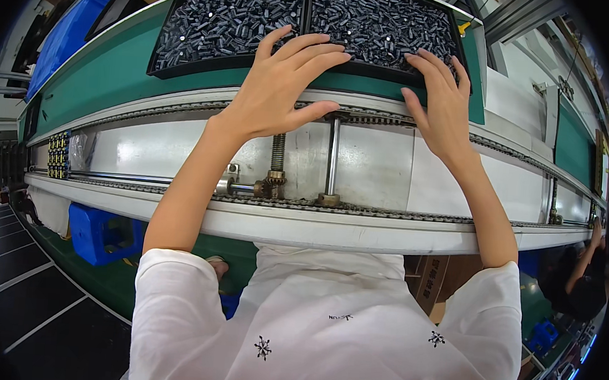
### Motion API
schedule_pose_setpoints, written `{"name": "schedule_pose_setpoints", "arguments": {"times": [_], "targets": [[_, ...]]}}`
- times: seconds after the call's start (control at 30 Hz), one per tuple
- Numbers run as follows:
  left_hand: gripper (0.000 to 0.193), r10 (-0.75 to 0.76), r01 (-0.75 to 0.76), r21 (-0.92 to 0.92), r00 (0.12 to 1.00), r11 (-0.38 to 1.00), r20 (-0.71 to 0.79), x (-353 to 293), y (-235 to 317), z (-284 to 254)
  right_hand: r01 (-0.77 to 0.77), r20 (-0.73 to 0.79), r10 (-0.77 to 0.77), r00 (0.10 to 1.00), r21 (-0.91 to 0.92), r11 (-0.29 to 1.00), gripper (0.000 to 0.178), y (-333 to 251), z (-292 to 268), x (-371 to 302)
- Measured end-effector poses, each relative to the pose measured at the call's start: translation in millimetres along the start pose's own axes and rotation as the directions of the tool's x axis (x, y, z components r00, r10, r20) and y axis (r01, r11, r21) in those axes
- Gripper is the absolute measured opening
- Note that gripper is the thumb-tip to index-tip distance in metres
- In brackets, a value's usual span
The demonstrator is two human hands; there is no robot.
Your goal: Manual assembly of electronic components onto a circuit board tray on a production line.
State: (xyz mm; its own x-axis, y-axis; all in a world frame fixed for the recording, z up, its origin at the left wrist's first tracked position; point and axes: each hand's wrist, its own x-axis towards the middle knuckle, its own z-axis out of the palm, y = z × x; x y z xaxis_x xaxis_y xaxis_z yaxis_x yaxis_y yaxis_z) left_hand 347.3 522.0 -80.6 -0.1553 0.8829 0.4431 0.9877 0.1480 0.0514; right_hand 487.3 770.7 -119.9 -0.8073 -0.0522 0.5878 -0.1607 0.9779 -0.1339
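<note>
In the upper middle of the frame, two black trays, the left tray (196, 69) and the right tray (377, 73), stand side by side on a green tabletop (128, 87), filled with small dark cylindrical parts (224, 23). The left hand (284, 79) is spread wide, fingers over the trays' adjoining corners, thumb apart; the right hand (443, 104) is also wide, its curved fingertips at the right tray's lower right. Whether either touches the parts, I cannot tell. A chain (387, 117) runs below.

Parts (235, 17) in two adjoining trays (201, 68)
</note>
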Motion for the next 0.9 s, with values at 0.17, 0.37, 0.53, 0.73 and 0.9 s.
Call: {"name": "schedule_pose_setpoints", "arguments": {"times": [0.17, 0.37, 0.53, 0.73, 0.9], "targets": [[0.052, -0.004, 0.003, -0.023, 0.998, 1.000, -0.061, 0.6, -1.0, 0.3, 0.084, -0.041, -0.079, 0.996, 0.122, 0.989, 0.044, 4.8, -0.5, 0.6], [0.047, -0.123, 0.148, 0.092, 0.964, 0.985, -0.234, -6.3, -17.8, 1.4, 0.095, -0.016, -0.094, 0.995, 0.131, 0.987, 0.043, 6.0, 2.4, -0.4], [0.041, -0.269, 0.354, 0.222, 0.903, 0.909, -0.336, -15.9, -40.1, 2.0, 0.095, -0.032, -0.094, 0.995, 0.031, 0.995, 0.042, 8.7, 0.2, 0.9], [0.038, -0.339, 0.503, 0.411, 0.847, 0.760, -0.410, -18.0, -45.9, 4.8, 0.106, -0.035, -0.104, 0.994, 0.071, 0.992, 0.044, 8.4, -0.7, -0.2], [0.037, -0.363, 0.569, 0.460, 0.809, 0.682, -0.462, -22.9, -50.9, 9.6, 0.175, -0.004, -0.177, 0.984, 0.168, 0.970, 0.049, 1.0, 0.0, 1.2]]}}
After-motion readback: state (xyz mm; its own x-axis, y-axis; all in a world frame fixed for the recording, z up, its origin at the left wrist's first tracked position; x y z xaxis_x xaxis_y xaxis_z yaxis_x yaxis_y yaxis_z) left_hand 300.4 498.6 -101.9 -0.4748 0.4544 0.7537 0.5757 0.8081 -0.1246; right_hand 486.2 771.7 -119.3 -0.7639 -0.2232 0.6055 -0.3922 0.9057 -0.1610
